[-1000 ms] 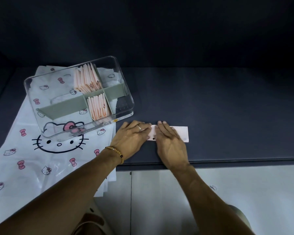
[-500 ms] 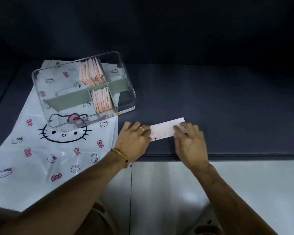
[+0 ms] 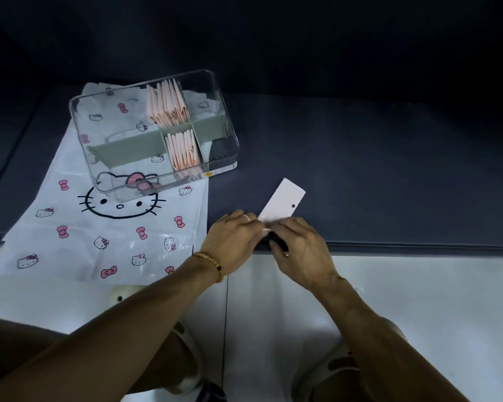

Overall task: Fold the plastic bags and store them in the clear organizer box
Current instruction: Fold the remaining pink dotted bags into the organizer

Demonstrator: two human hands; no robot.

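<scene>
A white plastic bag folded into a narrow strip (image 3: 283,203) lies on the dark counter, its far end pointing up and to the right. My left hand (image 3: 234,240) and my right hand (image 3: 301,246) meet at the strip's near end and pinch it with curled fingers; that end is hidden under them. The clear organizer box (image 3: 224,123) with grey dividers stands to the upper left. Two of its middle compartments hold several folded pink-white bags (image 3: 169,105). The box rests on a stack of flat cat-print bags (image 3: 99,236).
The dark counter (image 3: 389,169) has its front edge just under my hands, with white cabinet fronts (image 3: 418,300) below. The flat printed bags hang over that edge on the left. My feet in sandals (image 3: 325,369) show at the bottom.
The strip has swung from lying sideways to pointing up and right. My right hand has moved left from the strip's far end to meet my left hand at the near end.
</scene>
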